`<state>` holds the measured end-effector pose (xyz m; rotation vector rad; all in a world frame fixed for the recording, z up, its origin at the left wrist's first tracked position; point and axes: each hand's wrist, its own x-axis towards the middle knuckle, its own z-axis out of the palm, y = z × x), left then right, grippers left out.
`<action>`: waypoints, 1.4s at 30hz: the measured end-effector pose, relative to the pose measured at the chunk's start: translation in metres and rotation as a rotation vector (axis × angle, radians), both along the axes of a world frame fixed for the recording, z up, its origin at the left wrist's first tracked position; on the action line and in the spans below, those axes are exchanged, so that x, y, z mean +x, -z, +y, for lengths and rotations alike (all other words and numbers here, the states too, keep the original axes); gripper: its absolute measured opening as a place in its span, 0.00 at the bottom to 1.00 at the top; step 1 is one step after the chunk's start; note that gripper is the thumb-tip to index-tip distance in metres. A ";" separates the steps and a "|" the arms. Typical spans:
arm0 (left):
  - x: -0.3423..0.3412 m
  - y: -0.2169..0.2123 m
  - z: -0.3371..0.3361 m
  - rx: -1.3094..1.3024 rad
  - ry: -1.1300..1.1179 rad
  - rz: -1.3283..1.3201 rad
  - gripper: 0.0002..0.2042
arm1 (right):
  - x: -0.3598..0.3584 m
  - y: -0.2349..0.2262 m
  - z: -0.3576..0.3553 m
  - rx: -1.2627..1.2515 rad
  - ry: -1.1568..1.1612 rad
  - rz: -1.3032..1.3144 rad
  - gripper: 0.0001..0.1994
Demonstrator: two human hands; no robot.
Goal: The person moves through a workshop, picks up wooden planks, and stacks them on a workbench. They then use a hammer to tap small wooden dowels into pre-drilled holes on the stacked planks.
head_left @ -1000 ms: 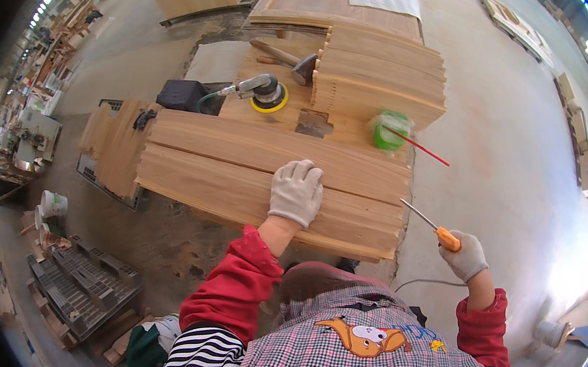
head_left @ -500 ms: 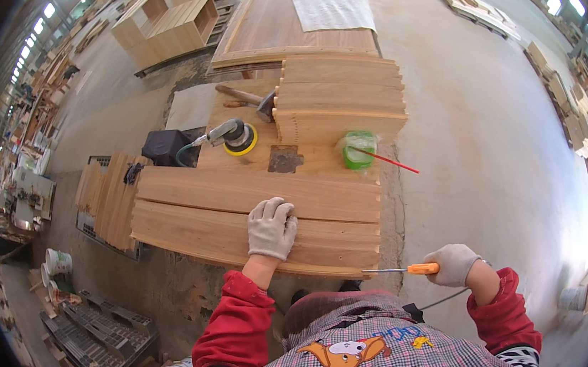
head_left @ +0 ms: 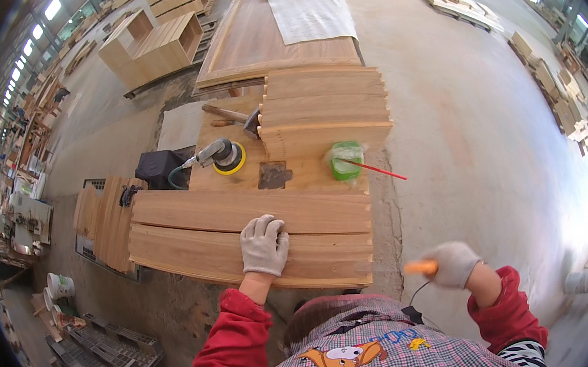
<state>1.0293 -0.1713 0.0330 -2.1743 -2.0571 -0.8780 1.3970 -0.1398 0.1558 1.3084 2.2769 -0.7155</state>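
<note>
While the gloved left hand [head_left: 264, 244] stayed flat and open on the long pale wooden board [head_left: 250, 242], the gloved right hand [head_left: 453, 264] pulled the orange-handled tool [head_left: 421, 267], held tight, back off the bench [head_left: 286, 177].

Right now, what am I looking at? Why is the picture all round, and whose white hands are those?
The picture comes from a camera worn on a person's head, looking down. Its lens is very wide, so straight edges bend and the picture looks round. The hands belong to that person, who wears white work gloves and red sleeves. The left hand rests flat on a wooden slatted panel lying on a workbench. The right hand, beside the bench, grips an orange tool handle; it is blurred, so I cannot tell what tool it is. Further back lie a round sander with a yellow pad, a hammer and a green cup.
</note>
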 end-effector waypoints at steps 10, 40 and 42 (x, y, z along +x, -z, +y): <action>-0.001 0.007 -0.001 -0.004 -0.019 0.030 0.10 | 0.066 -0.015 0.073 0.516 0.809 0.305 0.08; -0.020 0.021 -0.012 0.033 0.028 -0.068 0.08 | 0.018 0.061 -0.198 0.168 0.873 0.182 0.12; -0.022 0.020 -0.013 0.033 0.030 -0.085 0.08 | -0.001 0.053 -0.219 0.160 0.855 0.210 0.11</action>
